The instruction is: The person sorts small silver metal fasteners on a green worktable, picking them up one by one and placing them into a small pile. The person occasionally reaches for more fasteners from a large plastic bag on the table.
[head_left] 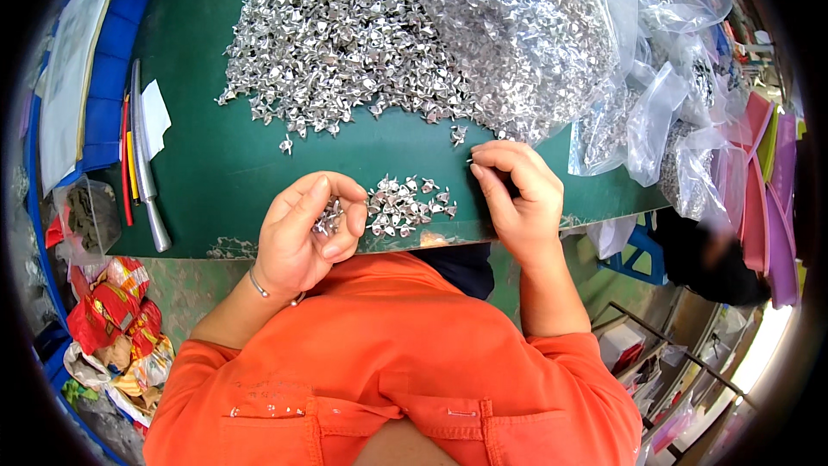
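Note:
My left hand (312, 229) curls into a cup near the table's front edge, with several small shiny metal pieces (329, 217) in its palm. Beside its fingers lies a small heap of the same winged metal pieces (401, 207). To the right of this heap, my right hand (523, 196) pinches thumb and forefinger together; a tiny bit shows at the tips, too small to name. Beyond both hands spreads a large pile of these metal pieces (336, 43), partly under a clear plastic bag (535, 43). Single metal pieces (286, 145) lie apart from the pile.
On the green table (207, 181), a grey rod-like tool (148, 181), thin red and yellow sticks and white paper (155, 119) lie at left, beside a blue bin (108, 69). More clear bags (660, 112) crowd the right. A blue stool (640, 252) and a dark-clothed person (703, 255) are beyond.

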`<action>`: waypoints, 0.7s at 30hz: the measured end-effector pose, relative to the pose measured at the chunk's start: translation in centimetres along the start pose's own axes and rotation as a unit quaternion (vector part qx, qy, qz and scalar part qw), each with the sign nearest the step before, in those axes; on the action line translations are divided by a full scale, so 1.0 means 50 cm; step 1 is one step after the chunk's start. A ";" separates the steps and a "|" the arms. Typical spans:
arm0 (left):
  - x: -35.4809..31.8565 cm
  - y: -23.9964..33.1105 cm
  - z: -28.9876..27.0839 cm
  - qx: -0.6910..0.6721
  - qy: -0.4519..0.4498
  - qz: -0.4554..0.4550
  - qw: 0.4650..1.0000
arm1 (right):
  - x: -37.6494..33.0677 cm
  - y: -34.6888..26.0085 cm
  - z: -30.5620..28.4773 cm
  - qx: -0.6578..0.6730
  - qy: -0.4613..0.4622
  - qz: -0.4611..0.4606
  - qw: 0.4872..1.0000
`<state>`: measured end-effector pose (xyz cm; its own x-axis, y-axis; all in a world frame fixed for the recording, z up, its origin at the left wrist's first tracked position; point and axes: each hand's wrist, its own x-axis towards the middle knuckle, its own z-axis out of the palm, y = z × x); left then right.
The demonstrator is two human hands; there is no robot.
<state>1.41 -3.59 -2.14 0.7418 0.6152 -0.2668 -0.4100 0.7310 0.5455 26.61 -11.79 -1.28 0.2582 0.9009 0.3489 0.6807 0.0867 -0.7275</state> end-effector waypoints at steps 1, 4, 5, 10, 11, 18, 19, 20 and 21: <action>0.001 0.000 0.001 0.000 -0.001 -0.001 1.000 | 0.003 -0.008 -0.006 -0.008 -0.007 0.006 1.000; -0.001 -0.001 -0.001 0.004 0.000 0.003 1.000 | 0.011 -0.005 -0.020 -0.037 0.006 -0.007 0.999; -0.001 -0.001 -0.001 -0.007 -0.009 0.003 1.000 | 0.015 -0.005 -0.031 -0.045 0.023 -0.005 0.999; 0.001 0.000 0.001 -0.029 -0.029 0.007 0.999 | 0.006 0.016 -0.060 -0.012 0.115 0.028 0.993; 0.001 0.000 0.000 -0.028 -0.029 0.007 0.999 | 0.006 0.012 -0.058 -0.025 0.102 0.013 0.994; 0.000 0.000 -0.004 -0.027 -0.029 0.007 0.999 | 0.007 0.008 -0.004 -0.102 0.012 -0.084 0.991; -0.002 -0.001 -0.005 -0.029 -0.026 0.008 0.999 | 0.001 0.013 -0.006 -0.100 0.012 -0.089 0.991; -0.003 -0.001 -0.005 -0.030 -0.026 0.008 0.999 | -0.001 0.017 -0.008 -0.098 0.013 -0.094 0.991; -0.003 -0.001 -0.004 -0.031 -0.025 0.009 0.999 | -0.001 0.018 -0.012 -0.100 0.007 -0.103 0.990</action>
<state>1.19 -3.65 -2.28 0.7591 0.6138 -0.2168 -0.4538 0.7378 0.4997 27.62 -12.01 -1.62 0.1077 0.8665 0.4875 0.8413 0.1818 -0.5090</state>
